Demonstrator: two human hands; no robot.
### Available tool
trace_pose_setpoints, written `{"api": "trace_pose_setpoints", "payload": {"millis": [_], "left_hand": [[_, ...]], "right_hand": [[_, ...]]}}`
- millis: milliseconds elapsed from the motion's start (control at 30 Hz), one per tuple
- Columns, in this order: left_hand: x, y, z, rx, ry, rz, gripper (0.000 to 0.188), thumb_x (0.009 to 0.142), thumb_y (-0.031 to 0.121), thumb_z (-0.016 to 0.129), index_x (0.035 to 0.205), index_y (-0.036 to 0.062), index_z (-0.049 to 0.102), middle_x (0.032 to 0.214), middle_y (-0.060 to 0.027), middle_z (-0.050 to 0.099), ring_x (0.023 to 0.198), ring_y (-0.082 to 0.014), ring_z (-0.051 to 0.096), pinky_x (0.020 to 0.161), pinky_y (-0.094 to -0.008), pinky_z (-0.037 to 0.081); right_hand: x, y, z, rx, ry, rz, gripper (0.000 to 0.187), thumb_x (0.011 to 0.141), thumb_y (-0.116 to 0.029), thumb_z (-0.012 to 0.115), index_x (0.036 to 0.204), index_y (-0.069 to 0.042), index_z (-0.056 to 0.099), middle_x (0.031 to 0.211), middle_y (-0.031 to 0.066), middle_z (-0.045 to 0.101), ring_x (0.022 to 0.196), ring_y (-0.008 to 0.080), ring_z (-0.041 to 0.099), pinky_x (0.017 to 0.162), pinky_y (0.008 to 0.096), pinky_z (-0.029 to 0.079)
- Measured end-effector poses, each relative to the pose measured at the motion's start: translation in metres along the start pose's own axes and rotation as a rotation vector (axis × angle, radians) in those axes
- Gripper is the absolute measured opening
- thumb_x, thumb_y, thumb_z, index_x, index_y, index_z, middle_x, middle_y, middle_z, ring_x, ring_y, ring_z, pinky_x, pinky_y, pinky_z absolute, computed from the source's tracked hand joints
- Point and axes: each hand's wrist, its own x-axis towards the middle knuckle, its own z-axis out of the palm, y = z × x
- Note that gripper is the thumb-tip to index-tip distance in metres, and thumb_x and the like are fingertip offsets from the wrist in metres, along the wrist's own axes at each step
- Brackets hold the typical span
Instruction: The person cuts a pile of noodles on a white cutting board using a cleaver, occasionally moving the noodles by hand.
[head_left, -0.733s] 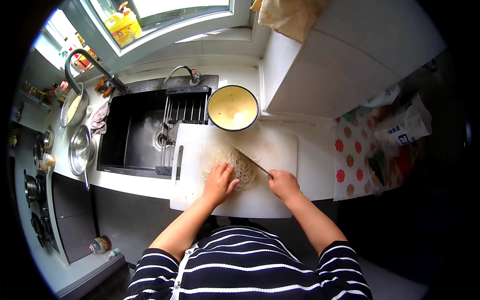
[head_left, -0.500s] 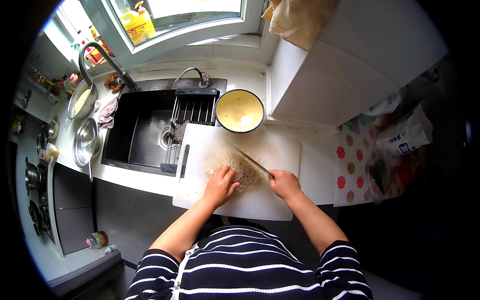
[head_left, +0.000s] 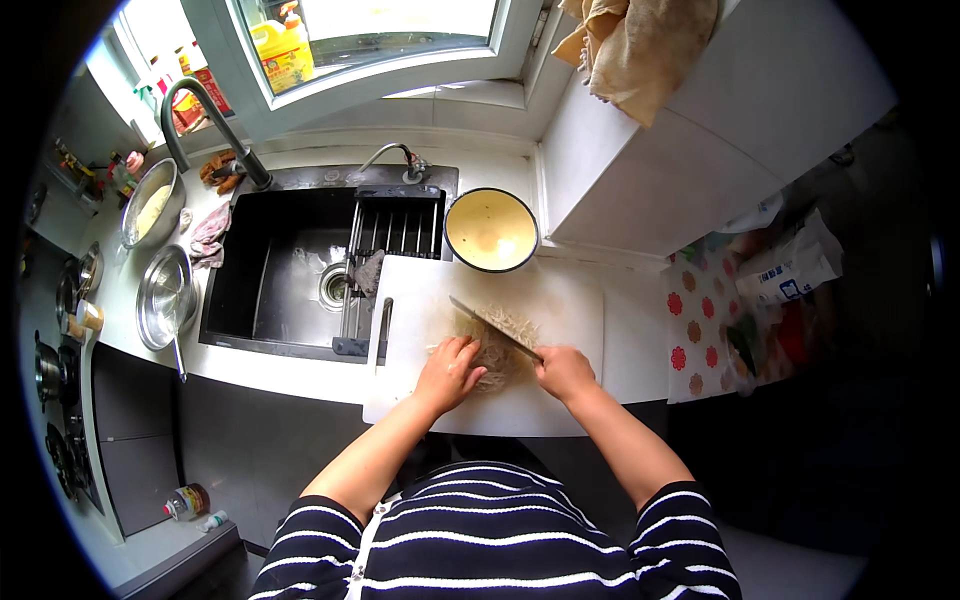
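A white cutting board (head_left: 410,290) lies on the counter in front of me, bearing a heap of pale, thin shreds (head_left: 513,324), food whose kind I cannot make out. My left hand (head_left: 450,374) presses its bent fingers onto the near left side of the heap. My right hand (head_left: 565,371) is wrapped round the handle of a kitchen knife (head_left: 495,328). The blade slants to the far left across the heap, close to my left fingertips, with shreds on both sides of it. Just beyond the board stands a cream bowl (head_left: 490,230) with a dark rim.
Left of the board is a black sink (head_left: 275,260) with a slatted drying rack (head_left: 390,225) and a tall faucet (head_left: 215,115). A metal strainer (head_left: 167,297) and a metal bowl (head_left: 153,203) sit farther left. Bags (head_left: 790,265) lie on a flowered cloth (head_left: 690,345) at the right.
The knife has come nearer to me, into the heap, and shreds now show beyond its blade. Both hands stay in nearly the same place. The whole view has shifted slightly.
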Motion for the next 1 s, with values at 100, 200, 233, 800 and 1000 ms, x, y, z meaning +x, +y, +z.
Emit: {"api": "trace_pose_setpoints", "payload": {"millis": [100, 200, 233, 800, 1000], "left_hand": [[-0.005, -0.002, 0.004, -0.017, -0.011, -0.003, 0.046, 0.081, 0.023, 0.07, 0.119, 0.0014, 0.055, 0.119, -0.0195, 0.056, 0.109, -0.0371, 0.053, 0.093, -0.0446, 0.044], [-0.003, -0.01, 0.0, -0.003, -0.02, -0.014, 0.047, 0.082, 0.023, 0.07, 0.12, 0.0013, 0.055, 0.122, -0.0202, 0.055, 0.111, -0.0381, 0.052, 0.095, -0.0449, 0.043], [-0.006, -0.008, 0.0, -0.001, -0.024, -0.036, 0.048, 0.082, 0.024, 0.07, 0.121, 0.0013, 0.055, 0.123, -0.0207, 0.054, 0.113, -0.0389, 0.051, 0.096, -0.0453, 0.043], [0.015, -0.003, 0.029, 0.191, -0.047, -0.234, 0.058, 0.084, 0.035, 0.068, 0.128, 0.0007, 0.052, 0.132, -0.0232, 0.051, 0.121, -0.0426, 0.045, 0.103, -0.0479, 0.038], [0.015, -0.004, 0.033, 0.118, -0.008, -0.242, 0.057, 0.085, 0.035, 0.068, 0.127, 0.0009, 0.053, 0.131, -0.024, 0.05, 0.118, -0.0425, 0.045, 0.101, -0.0484, 0.039]], "right_hand": [[-0.002, 0.009, 0.022, 0.001, 0.004, 0.034, 0.022, 0.082, -0.021, 0.056, 0.098, -0.016, 0.071, 0.092, 0.0171, 0.069, 0.086, 0.0379, 0.065, 0.08, 0.0475, 0.052], [0.0, -0.002, 0.009, 0.046, -0.007, 0.042, 0.024, 0.082, -0.02, 0.057, 0.101, -0.017, 0.071, 0.093, 0.0174, 0.069, 0.087, 0.0377, 0.065, 0.08, 0.0472, 0.053], [-0.002, -0.005, 0.001, 0.045, -0.029, 0.044, 0.026, 0.082, -0.02, 0.057, 0.103, -0.017, 0.071, 0.093, 0.0176, 0.069, 0.088, 0.0374, 0.065, 0.081, 0.0469, 0.053], [0.021, 0.033, 0.0, 0.045, -0.003, 0.037, 0.019, 0.084, -0.023, 0.058, 0.094, -0.014, 0.071, 0.087, 0.0165, 0.068, 0.084, 0.0391, 0.064, 0.078, 0.048, 0.052], [0.015, 0.027, -0.023, 0.04, -0.017, 0.013, 0.023, 0.083, -0.02, 0.056, 0.1, -0.013, 0.07, 0.093, 0.0185, 0.069, 0.089, 0.0382, 0.066, 0.082, 0.0469, 0.053]]}}
